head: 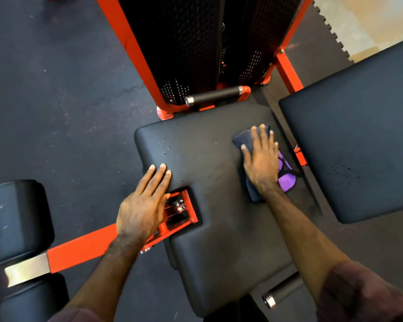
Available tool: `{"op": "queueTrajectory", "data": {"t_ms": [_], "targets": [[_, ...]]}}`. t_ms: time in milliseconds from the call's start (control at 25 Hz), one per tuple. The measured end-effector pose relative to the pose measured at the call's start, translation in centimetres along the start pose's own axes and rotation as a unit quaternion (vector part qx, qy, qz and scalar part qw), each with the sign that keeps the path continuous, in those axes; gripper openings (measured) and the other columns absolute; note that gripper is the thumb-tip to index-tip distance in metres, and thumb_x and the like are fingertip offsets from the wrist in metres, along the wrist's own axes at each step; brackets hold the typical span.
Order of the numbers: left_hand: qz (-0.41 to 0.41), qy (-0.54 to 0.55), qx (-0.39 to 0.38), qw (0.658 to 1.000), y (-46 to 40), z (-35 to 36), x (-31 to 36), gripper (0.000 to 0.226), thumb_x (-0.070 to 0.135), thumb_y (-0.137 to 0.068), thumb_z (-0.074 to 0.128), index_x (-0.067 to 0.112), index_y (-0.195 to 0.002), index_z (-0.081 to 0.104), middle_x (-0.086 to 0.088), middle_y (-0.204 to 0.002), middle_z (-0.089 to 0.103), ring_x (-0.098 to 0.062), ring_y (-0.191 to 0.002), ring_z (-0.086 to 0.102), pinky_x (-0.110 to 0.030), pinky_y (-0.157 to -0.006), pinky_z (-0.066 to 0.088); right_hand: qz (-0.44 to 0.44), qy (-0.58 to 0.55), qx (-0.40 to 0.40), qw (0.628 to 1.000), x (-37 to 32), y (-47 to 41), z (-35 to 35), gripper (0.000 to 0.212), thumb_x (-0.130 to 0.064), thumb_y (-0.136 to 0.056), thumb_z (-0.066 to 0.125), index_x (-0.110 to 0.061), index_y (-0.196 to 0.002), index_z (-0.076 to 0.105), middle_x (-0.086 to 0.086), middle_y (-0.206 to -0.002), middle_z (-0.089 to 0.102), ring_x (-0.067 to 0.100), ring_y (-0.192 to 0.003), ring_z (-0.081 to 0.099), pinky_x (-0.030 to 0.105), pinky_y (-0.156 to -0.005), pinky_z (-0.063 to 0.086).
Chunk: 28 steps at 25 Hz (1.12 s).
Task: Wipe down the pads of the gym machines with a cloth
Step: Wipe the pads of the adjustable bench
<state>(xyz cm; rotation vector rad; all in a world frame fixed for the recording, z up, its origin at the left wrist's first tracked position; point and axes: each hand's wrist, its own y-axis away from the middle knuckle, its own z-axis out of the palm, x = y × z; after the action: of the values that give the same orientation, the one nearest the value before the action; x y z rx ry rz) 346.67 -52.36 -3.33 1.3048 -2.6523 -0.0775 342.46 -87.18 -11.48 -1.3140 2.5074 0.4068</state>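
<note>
The dark folded cloth with a purple patch (254,145) lies on the black padded seat (209,163), at its right edge, under the right hand (262,159), fingers spread flat on it. Left hand (144,203) rests flat, braced at the seat's front notch. Droplets (168,147) remain: I would sweep left with overlapping, even strokes.

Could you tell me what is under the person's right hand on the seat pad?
Under the flat right hand lies a dark cloth with a purple part, spread on the black seat pad. The cloth's middle and the pad beneath it are covered.
</note>
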Motion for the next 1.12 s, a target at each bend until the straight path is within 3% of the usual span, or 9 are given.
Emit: {"op": "queueTrajectory", "data": {"t_ms": [120, 320, 360, 520, 720, 880, 920, 1080, 1120], "targets": [[0.002, 0.001, 0.001, 1.000, 0.0, 0.0, 0.0, 0.056, 0.036, -0.110, 0.042, 0.025, -0.164, 0.036, 0.012, -0.174, 0.021, -0.009, -0.162, 0.014, -0.033, -0.077, 0.062, -0.141, 0.005, -0.041, 0.989, 3.0, 4.5, -0.9, 0.066, -0.043, -0.106, 0.044, -0.021, -0.166, 0.027, 0.003, -0.176, 0.017, 0.028, -0.163, 0.012, 0.050, -0.131, 0.015], [0.000, 0.002, -0.002, 1.000, 0.0, -0.1, 0.1, 0.056, 0.036, -0.110, 0.043, 0.025, -0.164, 0.036, 0.011, -0.174, 0.023, -0.010, -0.161, 0.016, -0.033, -0.076, 0.062, 0.078, -0.015, 0.001, 0.997, 0.4, -0.6, -0.5, 0.073, -0.054, -0.102, 0.029, -0.018, -0.166, 0.029, 0.008, -0.174, 0.021, 0.038, -0.159, 0.020, 0.060, -0.126, 0.022], [0.000, 0.002, -0.001, 1.000, 0.0, -0.1, 0.2, 0.056, 0.036, -0.110, 0.043, 0.025, -0.164, 0.036, 0.011, -0.174, 0.023, -0.010, -0.161, 0.016, -0.033, -0.076, 0.062, 0.065, -0.009, 0.003, 0.998, -0.6, -0.6, -0.1, 0.071, -0.052, -0.103, 0.032, -0.019, -0.166, 0.029, 0.007, -0.175, 0.020, 0.037, -0.160, 0.019, 0.059, -0.127, 0.021], [-0.001, -0.005, -0.002, 1.000, 0.1, -0.1, 0.1, 0.056, 0.037, -0.110, 0.041, 0.026, -0.165, 0.035, 0.011, -0.174, 0.021, -0.010, -0.162, 0.014, -0.033, -0.076, 0.062, -0.175, -0.001, -0.049, 0.983, 2.9, 3.6, -1.1, 0.066, -0.040, -0.106, 0.045, -0.021, -0.166, 0.027, 0.000, -0.176, 0.015, 0.028, -0.163, 0.011, 0.054, -0.130, 0.019], [-0.003, -0.007, -0.011, 1.000, 0.0, -0.1, 0.1, 0.057, 0.037, -0.110, 0.041, 0.025, -0.165, 0.034, 0.012, -0.174, 0.020, -0.010, -0.162, 0.014, -0.033, -0.077, 0.062, 0.058, -0.025, -0.010, 0.998, -0.8, 0.5, -0.1, 0.067, -0.048, -0.105, 0.038, -0.020, -0.166, 0.029, 0.006, -0.175, 0.018, 0.036, -0.160, 0.017, 0.061, -0.127, 0.020], [0.001, -0.004, -0.008, 1.000, 0.0, -0.1, 0.1, 0.057, 0.037, -0.111, 0.039, 0.025, -0.166, 0.032, 0.011, -0.175, 0.019, -0.011, -0.162, 0.012, -0.033, -0.077, 0.063, -0.201, -0.009, -0.052, 0.978, -1.0, 5.5, -0.4, 0.068, -0.036, -0.105, 0.051, -0.023, -0.167, 0.025, -0.001, -0.177, 0.012, 0.027, -0.163, 0.007, 0.054, -0.130, 0.016], [0.002, -0.005, -0.007, 1.000, 0.0, -0.1, 0.1, 0.057, 0.037, -0.111, 0.039, 0.025, -0.166, 0.031, 0.011, -0.175, 0.018, -0.011, -0.162, 0.012, -0.034, -0.077, 0.063, -0.216, -0.006, -0.060, 0.974, -0.1, 6.1, -1.0, 0.069, -0.035, -0.104, 0.051, -0.022, -0.167, 0.025, -0.002, -0.177, 0.012, 0.026, -0.163, 0.007, 0.056, -0.129, 0.019], [0.003, -0.004, -0.007, 1.000, 0.0, -0.1, 0.1, 0.057, 0.037, -0.111, 0.040, 0.025, -0.166, 0.032, 0.011, -0.175, 0.019, -0.011, -0.162, 0.013, -0.034, -0.078, 0.063, 0.013, -0.012, -0.025, 1.000, -5.3, 3.6, 0.0, 0.066, -0.044, -0.106, 0.039, -0.022, -0.166, 0.027, 0.002, -0.176, 0.015, 0.032, -0.162, 0.012, 0.057, -0.129, 0.018], [0.001, -0.002, -0.008, 1.000, 0.0, -0.1, 0.1, 0.057, 0.037, -0.111, 0.040, 0.025, -0.166, 0.032, 0.011, -0.175, 0.019, -0.010, -0.162, 0.013, -0.034, -0.078, 0.063, 0.009, -0.004, -0.022, 1.000, -7.0, 3.7, 0.4, 0.066, -0.045, -0.106, 0.039, -0.022, -0.167, 0.025, 0.003, -0.176, 0.014, 0.033, -0.162, 0.011, 0.055, -0.130, 0.016]]}}
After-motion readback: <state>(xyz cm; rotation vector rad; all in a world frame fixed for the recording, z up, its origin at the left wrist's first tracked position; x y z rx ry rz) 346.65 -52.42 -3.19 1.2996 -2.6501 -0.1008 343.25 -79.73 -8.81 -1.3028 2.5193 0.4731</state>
